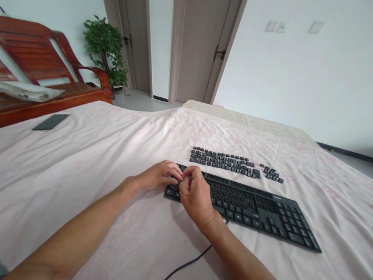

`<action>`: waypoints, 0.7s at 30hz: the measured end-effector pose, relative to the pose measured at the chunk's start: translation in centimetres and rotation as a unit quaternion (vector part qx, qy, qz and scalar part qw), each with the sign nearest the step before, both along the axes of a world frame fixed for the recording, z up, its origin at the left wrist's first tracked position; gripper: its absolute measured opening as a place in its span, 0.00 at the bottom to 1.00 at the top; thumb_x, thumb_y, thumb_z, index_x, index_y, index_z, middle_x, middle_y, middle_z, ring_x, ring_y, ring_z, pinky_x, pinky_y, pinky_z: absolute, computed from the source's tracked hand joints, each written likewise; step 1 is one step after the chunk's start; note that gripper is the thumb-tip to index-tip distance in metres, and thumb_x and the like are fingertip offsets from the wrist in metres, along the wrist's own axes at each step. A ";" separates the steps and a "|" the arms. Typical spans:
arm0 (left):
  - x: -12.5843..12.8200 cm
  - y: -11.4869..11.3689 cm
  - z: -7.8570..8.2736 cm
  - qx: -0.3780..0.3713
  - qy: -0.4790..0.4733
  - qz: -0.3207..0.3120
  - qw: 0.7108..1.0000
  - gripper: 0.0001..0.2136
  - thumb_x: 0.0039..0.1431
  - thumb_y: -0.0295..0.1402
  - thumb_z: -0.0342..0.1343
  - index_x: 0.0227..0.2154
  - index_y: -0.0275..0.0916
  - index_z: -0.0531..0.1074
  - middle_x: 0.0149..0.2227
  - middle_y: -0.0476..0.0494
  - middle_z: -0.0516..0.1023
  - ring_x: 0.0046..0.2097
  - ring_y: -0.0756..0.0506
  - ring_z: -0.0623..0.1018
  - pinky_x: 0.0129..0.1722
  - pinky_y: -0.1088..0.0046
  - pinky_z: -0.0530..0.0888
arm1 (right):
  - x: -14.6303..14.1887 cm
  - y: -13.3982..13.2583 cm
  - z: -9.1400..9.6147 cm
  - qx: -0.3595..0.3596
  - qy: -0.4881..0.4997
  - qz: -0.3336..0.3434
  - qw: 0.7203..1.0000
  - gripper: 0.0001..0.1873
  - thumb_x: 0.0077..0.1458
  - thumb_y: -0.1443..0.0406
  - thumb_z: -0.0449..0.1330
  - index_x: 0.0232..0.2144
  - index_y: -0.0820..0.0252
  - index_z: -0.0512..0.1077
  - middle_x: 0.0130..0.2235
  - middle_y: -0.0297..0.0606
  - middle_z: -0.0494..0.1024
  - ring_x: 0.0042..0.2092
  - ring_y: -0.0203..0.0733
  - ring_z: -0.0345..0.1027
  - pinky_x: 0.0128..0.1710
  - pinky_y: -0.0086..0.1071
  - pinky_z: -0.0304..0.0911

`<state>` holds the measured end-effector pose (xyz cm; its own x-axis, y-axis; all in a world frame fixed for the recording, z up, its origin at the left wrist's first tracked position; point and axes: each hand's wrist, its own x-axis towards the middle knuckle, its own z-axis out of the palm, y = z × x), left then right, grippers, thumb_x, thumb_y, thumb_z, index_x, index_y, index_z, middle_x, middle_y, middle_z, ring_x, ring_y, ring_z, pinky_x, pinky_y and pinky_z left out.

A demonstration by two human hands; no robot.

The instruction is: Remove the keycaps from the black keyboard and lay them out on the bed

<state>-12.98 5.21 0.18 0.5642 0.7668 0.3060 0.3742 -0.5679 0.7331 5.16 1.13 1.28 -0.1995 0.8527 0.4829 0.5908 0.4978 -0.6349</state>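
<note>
A black keyboard (252, 204) lies on a pale pink sheet (107, 150), its cable (182, 266) running toward me. My left hand (157, 176) rests at the keyboard's left end with fingers curled. My right hand (195, 193) is beside it, thumb and forefinger pinched over the top-left keys; what they pinch is too small to make out. Several loose black keycaps (225, 161) are laid out in rows just beyond the keyboard, with a smaller cluster (271, 172) to their right.
A dark phone (51, 122) lies on the sheet at far left. A red wooden bench (32, 70) stands behind it with a white bag on the seat. A potted plant (106, 48) and two doors are at the back.
</note>
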 end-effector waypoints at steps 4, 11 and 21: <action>-0.3 -0.5 0.8 -0.010 0.045 0.010 0.999 0.07 0.56 0.38 0.59 0.32 0.45 0.81 0.37 0.44 0.78 0.43 0.43 0.75 0.48 0.65 0.69 | -1.0 -0.3 -0.5 0.023 -0.039 -0.007 0.999 0.07 0.57 0.70 0.47 0.37 0.58 0.62 0.36 0.40 0.72 0.31 0.42 0.68 0.28 0.31 0.57; 0.6 -1.3 0.5 0.012 0.092 0.025 0.995 0.09 0.49 0.39 0.63 0.24 0.38 0.75 0.27 0.47 0.72 0.32 0.47 0.71 0.31 0.72 0.68 | -0.5 -0.2 0.4 -0.031 -0.017 0.068 0.997 0.04 0.61 0.66 0.49 0.36 0.58 0.63 0.38 0.40 0.72 0.37 0.42 0.68 0.38 0.34 0.62; 1.6 -2.0 -1.4 0.145 0.144 0.087 0.975 0.13 0.61 0.43 0.53 0.31 0.43 0.78 0.33 0.48 0.78 0.37 0.47 0.76 0.37 0.72 0.69 | 1.3 1.2 -1.4 0.012 0.012 0.137 0.990 0.07 0.64 0.64 0.46 0.35 0.57 0.61 0.36 0.38 0.69 0.37 0.41 0.66 0.38 0.34 0.62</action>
